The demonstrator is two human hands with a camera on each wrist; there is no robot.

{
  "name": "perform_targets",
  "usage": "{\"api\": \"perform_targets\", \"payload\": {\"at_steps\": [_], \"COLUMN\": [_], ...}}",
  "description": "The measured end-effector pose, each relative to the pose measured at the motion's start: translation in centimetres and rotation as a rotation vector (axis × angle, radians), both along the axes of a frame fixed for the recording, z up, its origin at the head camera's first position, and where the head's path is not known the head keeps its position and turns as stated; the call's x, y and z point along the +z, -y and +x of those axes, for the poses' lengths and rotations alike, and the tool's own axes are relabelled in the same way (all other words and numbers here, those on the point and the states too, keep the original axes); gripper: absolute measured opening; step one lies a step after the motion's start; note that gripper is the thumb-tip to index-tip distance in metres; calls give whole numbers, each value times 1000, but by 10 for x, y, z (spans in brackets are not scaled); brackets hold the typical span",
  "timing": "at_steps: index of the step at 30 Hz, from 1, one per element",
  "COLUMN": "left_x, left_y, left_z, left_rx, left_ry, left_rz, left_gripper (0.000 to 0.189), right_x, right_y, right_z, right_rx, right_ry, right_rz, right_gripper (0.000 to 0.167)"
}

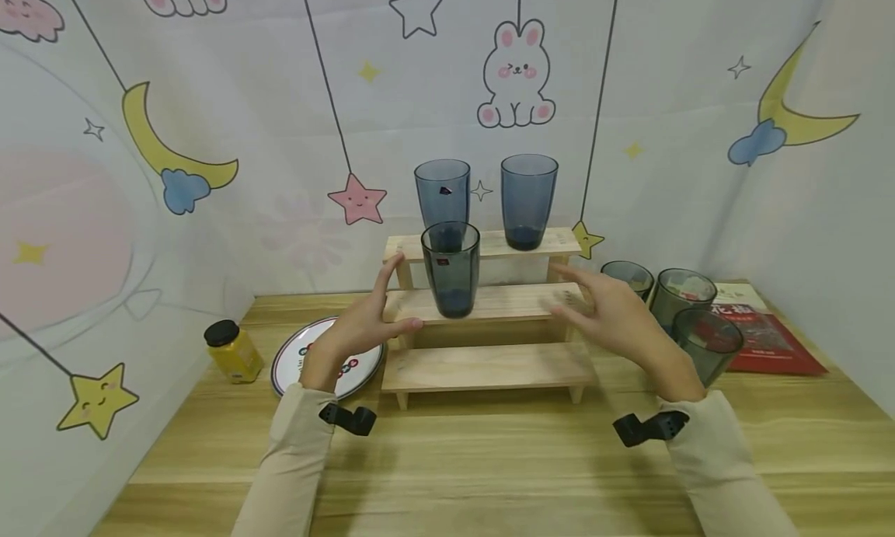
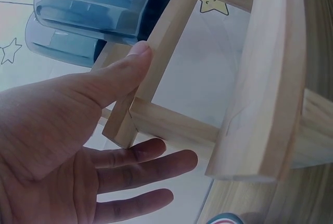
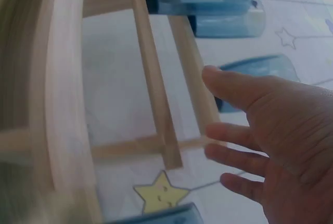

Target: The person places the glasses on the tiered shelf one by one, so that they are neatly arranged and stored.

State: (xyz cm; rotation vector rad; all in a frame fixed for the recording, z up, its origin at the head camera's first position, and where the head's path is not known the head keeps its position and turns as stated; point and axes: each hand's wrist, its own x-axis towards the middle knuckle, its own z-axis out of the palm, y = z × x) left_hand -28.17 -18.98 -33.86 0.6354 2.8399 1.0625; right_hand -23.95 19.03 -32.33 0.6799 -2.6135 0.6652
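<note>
A three-tier wooden stand [image 1: 489, 368] stands on the table. Its top tier bears two clear drinking glasses, the left glass [image 1: 437, 195] and the right glass [image 1: 529, 199]; a third glass [image 1: 454, 277] sits upright on the middle tier, left of centre. My left hand [image 1: 358, 329] is at the stand's left end, fingers spread and thumb lying over the middle tier's edge in the left wrist view. At the right end my right hand [image 1: 618, 315] is held with fingers extended, thumb toward the tier. Neither hand grips a glass.
Three more glasses stand on the table at the right, the front glass [image 1: 708, 343] beside a red packet [image 1: 776, 343]. Left of the stand lie a white plate [image 1: 290, 366] and a yellow jar [image 1: 235, 358] with a black lid. A patterned curtain [image 1: 280, 133] hangs behind.
</note>
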Motion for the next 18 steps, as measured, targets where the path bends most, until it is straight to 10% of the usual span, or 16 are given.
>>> {"api": "perform_targets", "payload": {"at_steps": [18], "left_x": [-1], "left_y": [0], "left_z": [0], "left_rx": [-14], "left_ry": [-11], "left_rz": [3], "left_gripper": [106], "right_x": [27], "right_y": [-77], "right_z": [19], "right_rx": [-45], "right_ry": [219], "right_rz": [60], "right_gripper": [59]}}
